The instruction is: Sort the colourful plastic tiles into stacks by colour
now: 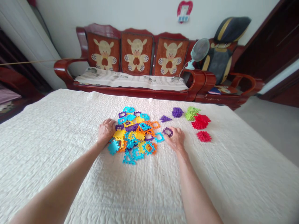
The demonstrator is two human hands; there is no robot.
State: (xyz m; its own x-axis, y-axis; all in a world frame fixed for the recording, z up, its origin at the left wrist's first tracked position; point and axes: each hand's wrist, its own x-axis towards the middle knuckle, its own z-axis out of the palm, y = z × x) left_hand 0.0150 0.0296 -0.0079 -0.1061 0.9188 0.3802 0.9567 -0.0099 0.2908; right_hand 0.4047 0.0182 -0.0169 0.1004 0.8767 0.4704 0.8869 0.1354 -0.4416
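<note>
Purple open-frame tile (171, 132) pinched in right hand (176, 139), just right of jumbled notched-tile pile (132, 128) on quilted cloth (112, 189). Left hand (106, 130) curled at pile's left edge; grip cannot be told. Overlapping tiles could be dragged by snagged teeth; red heap (201, 121) scattered if brushed.

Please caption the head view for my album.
Left hand at a colourful pile of pieces, right hand holding a purple toothed piece.
</note>
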